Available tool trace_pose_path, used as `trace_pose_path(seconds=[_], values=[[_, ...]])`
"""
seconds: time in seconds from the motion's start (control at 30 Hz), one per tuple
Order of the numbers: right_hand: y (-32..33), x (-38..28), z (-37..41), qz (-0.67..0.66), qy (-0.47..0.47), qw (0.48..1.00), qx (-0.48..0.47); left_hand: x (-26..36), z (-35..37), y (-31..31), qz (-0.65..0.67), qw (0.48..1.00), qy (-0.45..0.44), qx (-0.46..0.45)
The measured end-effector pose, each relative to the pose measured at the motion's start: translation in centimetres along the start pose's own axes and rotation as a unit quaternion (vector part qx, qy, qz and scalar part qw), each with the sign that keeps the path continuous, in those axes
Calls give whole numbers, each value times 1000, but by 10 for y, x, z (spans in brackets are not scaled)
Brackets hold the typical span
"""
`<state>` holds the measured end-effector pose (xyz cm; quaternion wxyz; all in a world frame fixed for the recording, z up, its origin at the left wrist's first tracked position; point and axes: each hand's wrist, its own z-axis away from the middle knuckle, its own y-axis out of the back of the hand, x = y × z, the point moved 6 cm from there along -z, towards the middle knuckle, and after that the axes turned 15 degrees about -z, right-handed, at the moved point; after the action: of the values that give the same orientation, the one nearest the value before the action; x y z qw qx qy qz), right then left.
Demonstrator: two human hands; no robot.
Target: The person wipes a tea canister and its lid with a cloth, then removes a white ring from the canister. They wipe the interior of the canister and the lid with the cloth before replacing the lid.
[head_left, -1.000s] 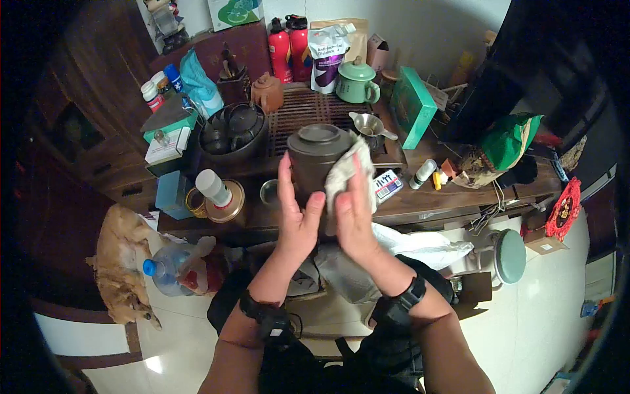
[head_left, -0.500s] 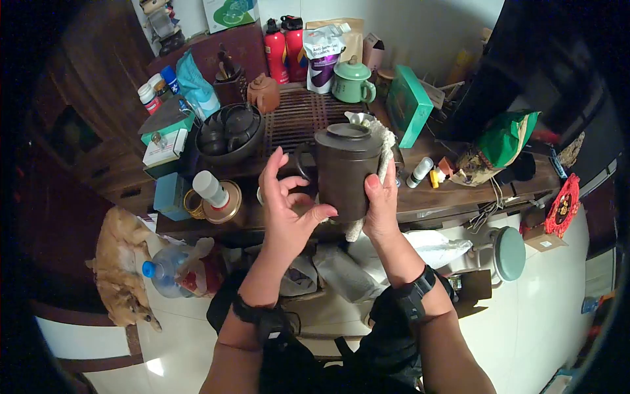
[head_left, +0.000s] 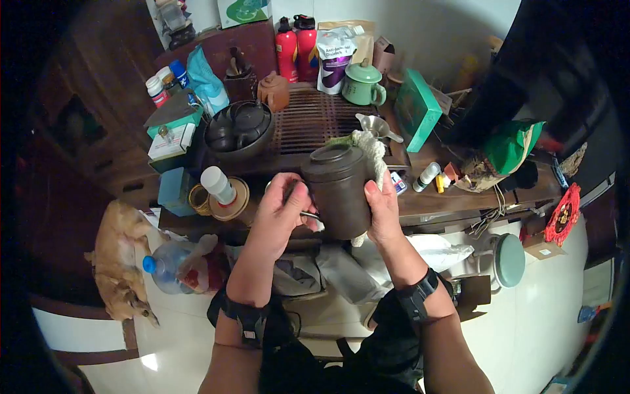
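A dark brown lidded mug [head_left: 340,200] is held up in front of the table edge, tilted slightly, its lid on. My left hand [head_left: 281,211] is closed around the mug's handle on the left side. On the other side, my right hand [head_left: 383,211] grips the mug's wall, thumb toward me, with a white knitted cloth [head_left: 371,150] between palm and mug. Much of the cloth is hidden behind the mug. Beyond it, a small metal tea strainer [head_left: 375,126] rests on the slatted tea tray [head_left: 305,115].
A dark bowl of cups [head_left: 239,141], a clay teapot [head_left: 273,90] and a green lidded mug [head_left: 363,84] stand on the table. To the left are a white-capped bottle [head_left: 218,186] and a blue box [head_left: 176,190]. A dog [head_left: 118,262] lies on the floor near a water jug [head_left: 167,266].
My left hand, open beside the mug before, has closed on its handle. The mug has come slightly lower and to the left, uncovering more of the metal strainer.
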<state>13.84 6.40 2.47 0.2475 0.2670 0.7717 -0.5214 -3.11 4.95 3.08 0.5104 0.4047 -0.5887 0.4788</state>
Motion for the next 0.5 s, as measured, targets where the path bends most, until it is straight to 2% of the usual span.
trace_pose_path(seconds=[0.13,0.23,0.3,0.37,0.43,0.5], values=[[3,-3,-2,7,30,1000,-3,0,0,-3,104,994,1,-16],[5,-4,-3,29,27,999,-12,-4,-2,-3,117,992,-3,-52],[7,0,0,47,15,999,12,-4,-2,-3,126,992,-1,-20],[-5,-12,-4,237,137,960,-54,-3,-1,-6,115,993,2,31],[-12,-15,-2,353,195,911,-84,0,2,-12,85,991,7,101],[-18,-13,6,409,199,888,-69,1,4,-12,35,992,-23,119]])
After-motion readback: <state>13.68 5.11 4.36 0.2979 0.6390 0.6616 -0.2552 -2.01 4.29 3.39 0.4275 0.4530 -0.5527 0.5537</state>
